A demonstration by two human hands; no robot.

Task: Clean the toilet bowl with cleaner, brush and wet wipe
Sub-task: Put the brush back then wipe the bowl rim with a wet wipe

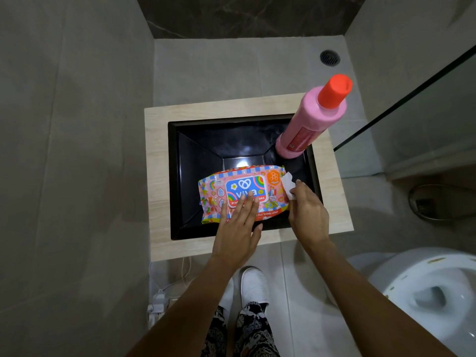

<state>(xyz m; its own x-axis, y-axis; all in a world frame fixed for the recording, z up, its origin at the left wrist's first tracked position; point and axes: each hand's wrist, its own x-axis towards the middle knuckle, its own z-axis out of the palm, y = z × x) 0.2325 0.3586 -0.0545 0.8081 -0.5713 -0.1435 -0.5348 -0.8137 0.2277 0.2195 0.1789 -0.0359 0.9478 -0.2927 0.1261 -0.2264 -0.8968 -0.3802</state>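
Over sink point(180, 176): right hand point(307, 215) pinches wipe point(289, 186).

Dim overhead light; glare in black sink point(185, 176); wide-angle edge bending; sharp.

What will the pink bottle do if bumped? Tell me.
The pink bottle is tall and narrow and stands at the black sink's corner, so it probably tips easily. Its round body would likely roll. Weight unclear.
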